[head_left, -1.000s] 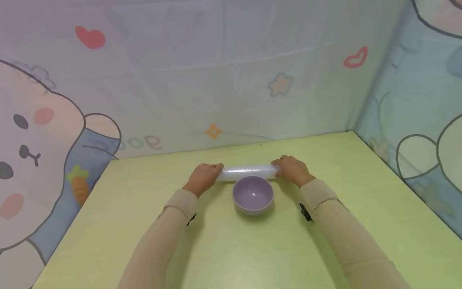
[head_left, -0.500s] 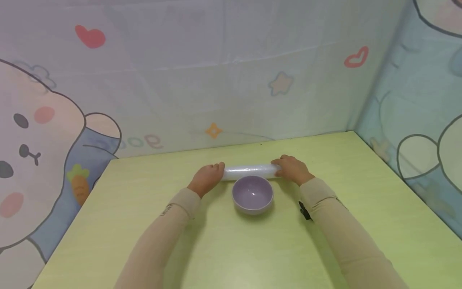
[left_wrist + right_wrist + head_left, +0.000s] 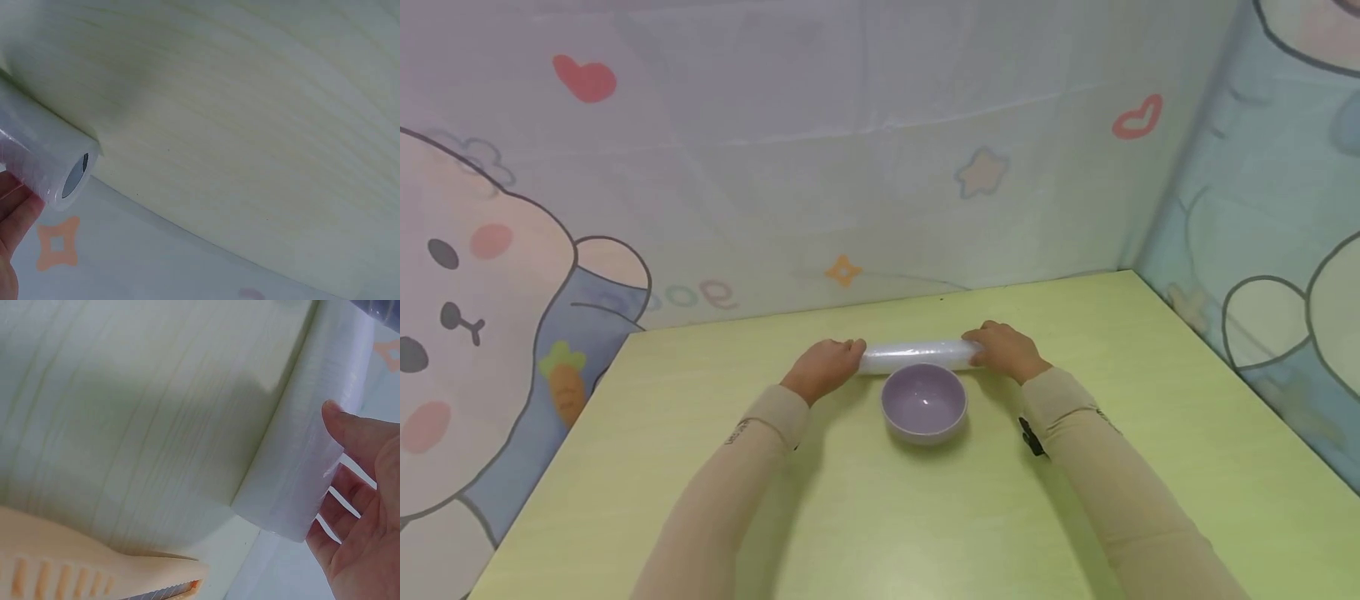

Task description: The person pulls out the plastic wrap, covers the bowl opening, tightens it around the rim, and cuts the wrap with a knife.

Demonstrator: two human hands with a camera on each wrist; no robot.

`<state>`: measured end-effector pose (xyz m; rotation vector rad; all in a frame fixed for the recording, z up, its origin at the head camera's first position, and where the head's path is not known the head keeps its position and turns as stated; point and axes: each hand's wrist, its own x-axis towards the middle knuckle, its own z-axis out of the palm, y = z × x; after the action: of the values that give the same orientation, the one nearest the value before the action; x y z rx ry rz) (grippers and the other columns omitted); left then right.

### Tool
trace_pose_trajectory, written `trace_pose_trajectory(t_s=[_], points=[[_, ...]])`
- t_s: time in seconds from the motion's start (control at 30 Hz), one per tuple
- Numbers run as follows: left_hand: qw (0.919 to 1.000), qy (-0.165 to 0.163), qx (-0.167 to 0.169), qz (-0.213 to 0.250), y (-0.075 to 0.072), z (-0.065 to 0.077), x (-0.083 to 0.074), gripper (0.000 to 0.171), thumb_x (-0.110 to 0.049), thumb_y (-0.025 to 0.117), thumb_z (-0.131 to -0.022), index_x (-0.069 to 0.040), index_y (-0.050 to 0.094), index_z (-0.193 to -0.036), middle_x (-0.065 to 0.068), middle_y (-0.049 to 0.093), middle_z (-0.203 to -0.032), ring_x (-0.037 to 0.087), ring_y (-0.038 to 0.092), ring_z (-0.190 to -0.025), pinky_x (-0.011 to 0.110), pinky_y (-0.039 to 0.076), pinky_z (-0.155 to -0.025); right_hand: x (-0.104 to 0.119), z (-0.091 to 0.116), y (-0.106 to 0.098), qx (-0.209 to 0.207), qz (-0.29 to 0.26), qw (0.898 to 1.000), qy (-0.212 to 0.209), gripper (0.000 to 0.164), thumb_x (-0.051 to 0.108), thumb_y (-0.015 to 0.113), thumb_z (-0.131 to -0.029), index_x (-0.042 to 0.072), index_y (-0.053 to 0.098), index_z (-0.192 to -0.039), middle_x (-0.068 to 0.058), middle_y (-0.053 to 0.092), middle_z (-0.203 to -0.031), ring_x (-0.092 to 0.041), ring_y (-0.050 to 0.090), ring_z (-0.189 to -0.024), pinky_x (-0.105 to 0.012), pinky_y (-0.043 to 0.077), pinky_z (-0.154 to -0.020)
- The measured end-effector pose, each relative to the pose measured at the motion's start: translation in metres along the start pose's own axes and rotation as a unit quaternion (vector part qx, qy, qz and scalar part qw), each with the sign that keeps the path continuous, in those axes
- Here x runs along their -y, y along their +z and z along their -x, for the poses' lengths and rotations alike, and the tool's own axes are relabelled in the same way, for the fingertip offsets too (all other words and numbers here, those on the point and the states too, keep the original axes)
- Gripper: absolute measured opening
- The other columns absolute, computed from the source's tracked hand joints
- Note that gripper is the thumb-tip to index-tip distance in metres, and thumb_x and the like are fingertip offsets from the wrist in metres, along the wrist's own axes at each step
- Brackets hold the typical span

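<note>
A roll of clear plastic wrap [image 3: 916,356] lies crosswise just behind a lilac bowl [image 3: 925,407] on the table. At its left end, my left hand [image 3: 825,368] grips the roll. My right hand [image 3: 1006,352] holds the other end, its thumb on one side and its fingers on the other in the right wrist view. The left wrist view shows the hollow core at the end of the roll [image 3: 44,140], with fingertips [image 3: 25,215] against its side. The bowl stands upright between the forearms and has nothing in it.
In the right wrist view, a peach plastic piece [image 3: 81,559] with ribs and a serrated metallic edge shows at the lower left. A cartoon-printed cloth [image 3: 895,167] hangs behind the pale yellow-green table [image 3: 910,517], and another printed panel [image 3: 1285,208] stands along the right.
My left hand has shifted slightly right along the roll, its wrist turning and then easing back a little. The right hand, roll and bowl stay put.
</note>
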<state>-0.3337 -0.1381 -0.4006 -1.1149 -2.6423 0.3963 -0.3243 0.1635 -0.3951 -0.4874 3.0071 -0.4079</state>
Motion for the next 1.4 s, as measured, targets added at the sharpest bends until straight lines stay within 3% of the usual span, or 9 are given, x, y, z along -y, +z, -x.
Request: trace_pose_trajectory(t_s=[0.2, 0.37, 0.57, 0.73, 1.03, 1.2, 1.4], points=[[0.9993, 0.013, -0.021, -0.029, 0.004, 0.002, -0.003, 0.015, 0.007, 0.056, -0.084, -0.002, 0.045, -0.090, 0.008, 0.058, -0.073, 0.018, 0.060, -0.060, 0.026, 0.050, -0.055, 0.001, 0.000, 0.002, 0.004, -0.002, 1.000, 0.005, 0.044, 0.022, 0.062, -0.087, 0.013, 0.053, -0.129, -0.016, 0.053, -0.122, -0.034, 0.052, -0.110, -0.048, 0.046, -0.085], [0.9948, 0.026, -0.058, -0.079, 0.009, 0.001, -0.006, 0.016, 0.005, 0.057, -0.083, -0.002, 0.046, -0.091, 0.009, 0.060, -0.071, 0.017, 0.058, -0.056, 0.026, 0.050, -0.051, 0.003, 0.002, 0.002, 0.003, 0.005, 1.000, 0.004, 0.044, 0.022, 0.061, -0.087, 0.013, 0.053, -0.130, -0.016, 0.053, -0.122, -0.033, 0.052, -0.110, -0.048, 0.047, -0.084], [0.9913, 0.001, -0.089, -0.097, 0.009, 0.001, -0.008, 0.014, 0.002, 0.058, -0.084, -0.002, 0.045, -0.088, 0.007, 0.059, -0.069, 0.016, 0.057, -0.053, 0.025, 0.049, -0.047, 0.004, 0.004, 0.000, 0.001, 0.002, 1.000, -0.003, 0.045, 0.022, 0.060, -0.089, 0.011, 0.051, -0.131, -0.016, 0.053, -0.122, -0.032, 0.052, -0.109, -0.046, 0.047, -0.084], [0.9948, -0.030, -0.073, -0.064, 0.008, -0.001, -0.007, 0.013, 0.003, 0.057, -0.085, 0.001, 0.044, -0.086, 0.009, 0.060, -0.068, 0.017, 0.060, -0.055, 0.026, 0.051, -0.050, 0.004, 0.004, -0.001, 0.005, -0.002, 1.000, 0.001, 0.046, 0.023, 0.059, -0.089, 0.010, 0.050, -0.132, -0.016, 0.052, -0.123, -0.032, 0.052, -0.109, -0.046, 0.047, -0.084], [0.9991, -0.026, -0.012, 0.033, -0.003, 0.001, 0.000, 0.009, -0.001, 0.049, -0.089, -0.003, 0.044, -0.083, 0.004, 0.054, -0.064, 0.013, 0.052, -0.052, 0.027, 0.045, -0.048, 0.003, 0.005, -0.002, 0.006, 0.001, 1.000, 0.005, 0.046, 0.023, 0.060, -0.089, 0.011, 0.050, -0.132, -0.016, 0.052, -0.122, -0.032, 0.052, -0.108, -0.046, 0.047, -0.083], [0.9998, -0.014, -0.012, 0.005, -0.002, -0.001, 0.000, 0.009, 0.001, 0.054, -0.088, -0.002, 0.045, -0.085, 0.006, 0.057, -0.067, 0.015, 0.055, -0.053, 0.027, 0.047, -0.049, 0.002, 0.004, -0.001, 0.006, -0.002, 1.000, 0.006, 0.046, 0.023, 0.060, -0.089, 0.011, 0.050, -0.132, -0.016, 0.052, -0.123, -0.032, 0.051, -0.110, -0.046, 0.047, -0.085], [0.9985, -0.014, -0.041, -0.035, 0.003, -0.002, -0.003, 0.015, 0.000, 0.062, -0.083, -0.001, 0.047, -0.085, 0.009, 0.062, -0.069, 0.017, 0.062, -0.056, 0.025, 0.051, -0.051, 0.003, 0.004, -0.001, 0.007, -0.005, 1.000, 0.011, 0.046, 0.024, 0.060, -0.089, 0.011, 0.050, -0.133, -0.016, 0.051, -0.124, -0.033, 0.050, -0.111, -0.046, 0.046, -0.086]])
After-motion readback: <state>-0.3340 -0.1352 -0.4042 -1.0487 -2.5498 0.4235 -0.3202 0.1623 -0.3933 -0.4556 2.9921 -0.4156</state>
